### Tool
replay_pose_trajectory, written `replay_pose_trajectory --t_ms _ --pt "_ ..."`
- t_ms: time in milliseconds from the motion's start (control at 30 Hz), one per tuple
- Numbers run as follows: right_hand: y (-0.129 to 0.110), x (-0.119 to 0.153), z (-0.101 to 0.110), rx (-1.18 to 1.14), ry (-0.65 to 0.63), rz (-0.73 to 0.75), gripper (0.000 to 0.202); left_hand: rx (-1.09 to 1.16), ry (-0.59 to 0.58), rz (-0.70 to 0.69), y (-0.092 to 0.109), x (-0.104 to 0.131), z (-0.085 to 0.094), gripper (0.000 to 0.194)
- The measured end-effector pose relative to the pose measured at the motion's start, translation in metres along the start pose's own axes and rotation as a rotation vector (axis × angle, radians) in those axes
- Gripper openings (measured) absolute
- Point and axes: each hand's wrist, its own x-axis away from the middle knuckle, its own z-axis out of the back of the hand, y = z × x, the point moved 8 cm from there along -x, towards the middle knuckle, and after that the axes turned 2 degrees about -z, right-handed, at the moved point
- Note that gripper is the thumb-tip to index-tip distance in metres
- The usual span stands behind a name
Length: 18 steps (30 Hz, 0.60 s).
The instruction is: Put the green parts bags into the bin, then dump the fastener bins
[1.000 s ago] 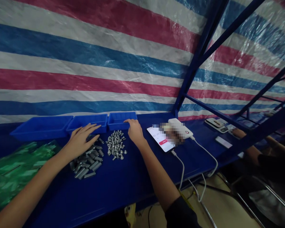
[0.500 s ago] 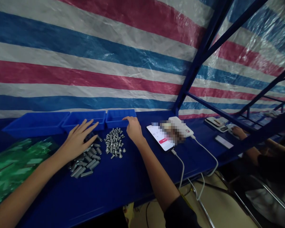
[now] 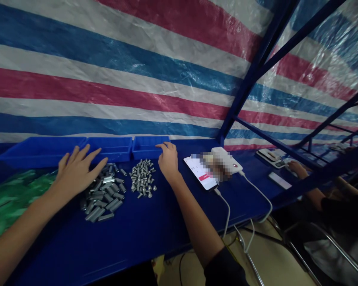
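My left hand [image 3: 76, 170] is open with its fingers spread, above the left side of a pile of grey metal cylinders [image 3: 109, 194] and in front of the blue bins. Beside that pile lies a heap of small silver screws [image 3: 141, 178]. My right hand [image 3: 168, 159] is at the front right corner of the right blue bin [image 3: 146, 154], its fingers loosely bent and apart with nothing visible in them. Whether it touches the rim I cannot tell. The middle blue bin [image 3: 116, 155] and left blue bin [image 3: 41, 161] stand in the same row.
Green plastic bags [image 3: 20, 194] lie at the left. A phone [image 3: 198, 172] and a white power bank [image 3: 235, 163] with cables are on the blue table [image 3: 131, 246] at the right. Beyond the blue frame post [image 3: 241, 95], another person's hand [image 3: 298, 169] is near a scale [image 3: 271, 158].
My left hand has moved left, away from the middle bin, uncovering more of the metal cylinders. My right hand stays almost where it was. The camera view has shifted slightly.
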Motion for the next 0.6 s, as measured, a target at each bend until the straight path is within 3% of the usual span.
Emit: replay_pose_trajectory --t_ms 100,267,367,600 --pt "0.000 0.000 0.001 0.005 0.019 -0.006 0.043 -0.028 -0.094 0.021 -0.002 0.001 -0.008 0.065" --pt "0.000 0.000 0.003 0.022 0.031 -0.004 0.040 -0.076 -0.047 0.133 -0.008 0.009 0.003 0.072" --pt "0.000 0.000 0.003 0.026 0.032 -0.005 0.039 -0.110 -0.080 0.202 -0.012 0.013 0.006 0.073" --pt "0.000 0.002 0.001 0.046 0.023 0.004 0.037 -0.164 -0.132 0.216 -0.009 0.014 0.010 0.069"
